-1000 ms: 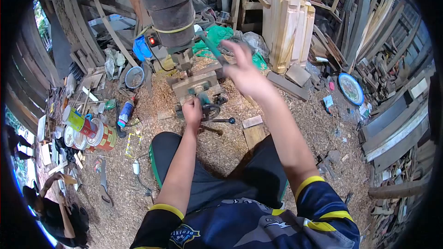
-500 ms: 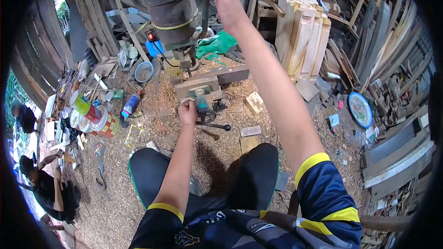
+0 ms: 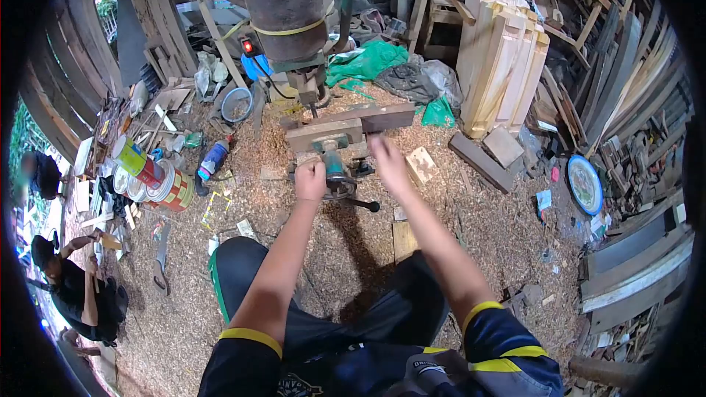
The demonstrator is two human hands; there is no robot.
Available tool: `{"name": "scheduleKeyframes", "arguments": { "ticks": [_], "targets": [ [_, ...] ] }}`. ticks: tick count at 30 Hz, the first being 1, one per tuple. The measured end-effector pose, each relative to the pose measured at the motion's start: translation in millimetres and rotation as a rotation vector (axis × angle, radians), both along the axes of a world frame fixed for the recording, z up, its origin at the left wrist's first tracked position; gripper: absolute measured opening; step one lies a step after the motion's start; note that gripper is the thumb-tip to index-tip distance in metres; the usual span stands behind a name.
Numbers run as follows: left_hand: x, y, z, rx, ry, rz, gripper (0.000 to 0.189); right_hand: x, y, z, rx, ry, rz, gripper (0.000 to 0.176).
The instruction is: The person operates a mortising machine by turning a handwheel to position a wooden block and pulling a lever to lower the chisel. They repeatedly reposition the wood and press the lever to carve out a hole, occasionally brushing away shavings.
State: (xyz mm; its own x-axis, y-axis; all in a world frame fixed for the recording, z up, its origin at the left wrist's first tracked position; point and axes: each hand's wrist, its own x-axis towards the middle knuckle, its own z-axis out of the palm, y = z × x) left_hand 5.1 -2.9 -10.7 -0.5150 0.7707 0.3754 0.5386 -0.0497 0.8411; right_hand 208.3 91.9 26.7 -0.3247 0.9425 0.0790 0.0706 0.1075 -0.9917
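A drill press with a dark motor housing (image 3: 285,18) stands in front of me, its bit pointing down behind a vise (image 3: 335,169). A wooden board (image 3: 323,134) sits at the vise's jaws, and a darker wooden plank (image 3: 390,115) extends to the right behind it. My left hand (image 3: 309,180) is closed in a fist at the vise's left side; what it grips is hidden. My right hand (image 3: 387,164), smeared by motion, is just right of the vise, below the dark plank. A black-knobbed handle (image 3: 360,204) sticks out from the vise's front.
Sawdust and shavings cover the ground. A small wood block (image 3: 421,166) and a dark beam (image 3: 482,162) lie to the right, near stacked pale timbers (image 3: 504,66). Buckets (image 3: 173,187) and a saw (image 3: 161,257) lie left. Another person (image 3: 81,287) holds tools at far left.
My right hand has left the drill press's upright lever and come down beside the vise. My left hand stays closed at the vise. The view has shifted slightly.
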Motion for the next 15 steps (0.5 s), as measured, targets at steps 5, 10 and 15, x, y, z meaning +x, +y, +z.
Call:
{"name": "scheduleKeyframes", "arguments": {
  "ticks": [5,10,15],
  "targets": [
    [-3.0,1.1,0.3,-0.021,-0.092,-0.123,0.031,9.8,-56.9,-115.9,-0.075,-0.287,-0.123,0.048],
    [-4.7,1.4,-0.5,0.004,-0.08,-0.186,0.029,5.4,-73.4,-160.9,-0.285,-0.118,-0.182,0.05],
    [-5.4,-1.0,6.6,0.055,-0.087,-0.216,0.025,2.3,-64.0,-169.7,-0.429,-0.163,-0.169,0.053]
  ]
}}
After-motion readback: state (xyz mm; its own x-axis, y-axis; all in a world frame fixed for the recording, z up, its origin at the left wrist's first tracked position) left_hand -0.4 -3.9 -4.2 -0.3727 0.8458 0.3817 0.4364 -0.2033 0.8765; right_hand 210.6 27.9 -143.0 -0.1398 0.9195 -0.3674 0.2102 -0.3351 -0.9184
